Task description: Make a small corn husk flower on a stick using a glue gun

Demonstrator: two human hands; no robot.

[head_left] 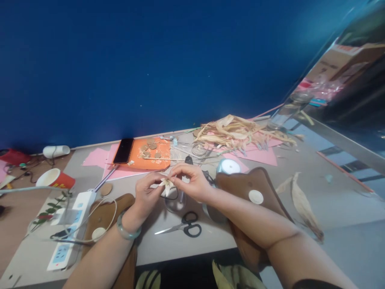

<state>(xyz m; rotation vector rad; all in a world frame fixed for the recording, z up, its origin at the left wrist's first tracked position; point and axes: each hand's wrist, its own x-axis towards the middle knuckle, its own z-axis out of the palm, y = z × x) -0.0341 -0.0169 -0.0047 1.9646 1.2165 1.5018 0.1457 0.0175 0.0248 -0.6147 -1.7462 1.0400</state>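
Note:
My left hand and my right hand meet above the table, both pinching a small pale flower made of dried husk strips. The fingers of each hand are closed on its petals. A green bangle sits on my left wrist. Black-handled scissors lie on the table just below my hands, and a dark cord loops beneath the flower.
A pile of dried husks lies at the back right on pink paper. An orange sheet holds brown discs and a phone. A white power strip, a red paper cup, a ribbon spool and brown pads surround my arms.

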